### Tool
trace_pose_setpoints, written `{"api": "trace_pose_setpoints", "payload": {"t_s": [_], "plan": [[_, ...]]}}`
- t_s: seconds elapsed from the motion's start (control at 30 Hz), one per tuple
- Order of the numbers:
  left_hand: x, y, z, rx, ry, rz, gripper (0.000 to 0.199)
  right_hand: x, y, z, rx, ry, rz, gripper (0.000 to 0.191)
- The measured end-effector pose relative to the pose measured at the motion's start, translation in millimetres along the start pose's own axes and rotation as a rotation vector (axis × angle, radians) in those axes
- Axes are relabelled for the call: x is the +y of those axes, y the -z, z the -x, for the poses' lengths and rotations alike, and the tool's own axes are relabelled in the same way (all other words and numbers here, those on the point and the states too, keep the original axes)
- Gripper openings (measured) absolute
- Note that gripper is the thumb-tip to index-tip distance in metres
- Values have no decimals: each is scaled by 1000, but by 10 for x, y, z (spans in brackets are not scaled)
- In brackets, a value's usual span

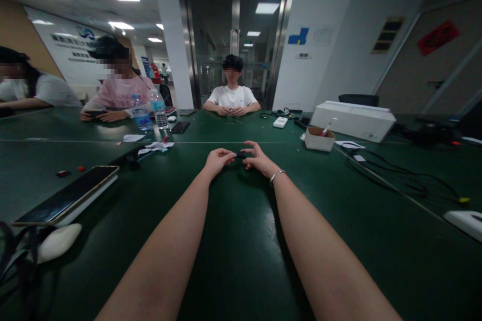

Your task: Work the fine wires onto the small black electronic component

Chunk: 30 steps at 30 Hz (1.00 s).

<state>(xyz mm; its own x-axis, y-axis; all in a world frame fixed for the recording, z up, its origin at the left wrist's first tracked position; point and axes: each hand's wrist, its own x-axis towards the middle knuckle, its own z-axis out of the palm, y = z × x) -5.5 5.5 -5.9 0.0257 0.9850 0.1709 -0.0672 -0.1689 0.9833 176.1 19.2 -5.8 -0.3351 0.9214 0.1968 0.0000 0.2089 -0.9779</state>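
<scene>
A small black stick-like object [240, 155] with a paler end at the left is held above the green table [241, 220]; its exact kind is too small to make out. My left hand [219, 161] pinches the paler end between thumb and fingertips. On the other side, my right hand [260, 161] curves around the dark end with its fingers apart. Whether a right fingertip touches the object, I cannot tell. A silver bangle [277, 177] circles my right wrist.
To the left lie a phone on a white box [71, 195], crumpled tissue [155, 147] and water bottles [159, 110]. On the right are a small open carton [319, 139], a long white box [353, 119] and black cables [395, 175]. Several people sit around the table.
</scene>
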Motion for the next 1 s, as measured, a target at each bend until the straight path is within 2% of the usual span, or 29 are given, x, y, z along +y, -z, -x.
{"api": "trace_pose_setpoints", "payload": {"t_s": [0.03, 0.07, 0.17, 0.2, 0.27, 0.33, 0.43, 0.5, 0.87, 1.0], "plan": [[-2, 1, -3, -1, -2, -1, 28, -1, 1, 2, 8, -2, -4, 64], [-5, 2, -5, -3, -5, -4, 28, -1, 2, 3, 18, -16, 4, 58], [-9, 6, -7, -9, -11, -11, 27, 12, 7, -6, 14, -54, 46, 30], [-9, 7, -7, -9, -9, -11, 27, 19, 11, -10, -2, -44, 45, 30], [-8, 8, -7, -8, -6, -10, 27, 31, 17, -17, -27, -5, 21, 43], [-8, 7, -7, -8, -6, -12, 27, 37, 18, -21, -4, 5, 9, 48], [-10, 7, -7, -5, -6, -17, 27, 33, 8, -28, 29, -47, 34, 24], [-13, 7, -7, -7, -11, -17, 26, 28, 3, -30, 12, -63, 35, 17], [-23, -15, -38, -59, 16, -93, 16, 56, 21, -43, 7, -58, -15, 11], [-43, -21, -39, -70, 4, -120, 20, 89, 33, -64, 16, -49, -13, 11]]}}
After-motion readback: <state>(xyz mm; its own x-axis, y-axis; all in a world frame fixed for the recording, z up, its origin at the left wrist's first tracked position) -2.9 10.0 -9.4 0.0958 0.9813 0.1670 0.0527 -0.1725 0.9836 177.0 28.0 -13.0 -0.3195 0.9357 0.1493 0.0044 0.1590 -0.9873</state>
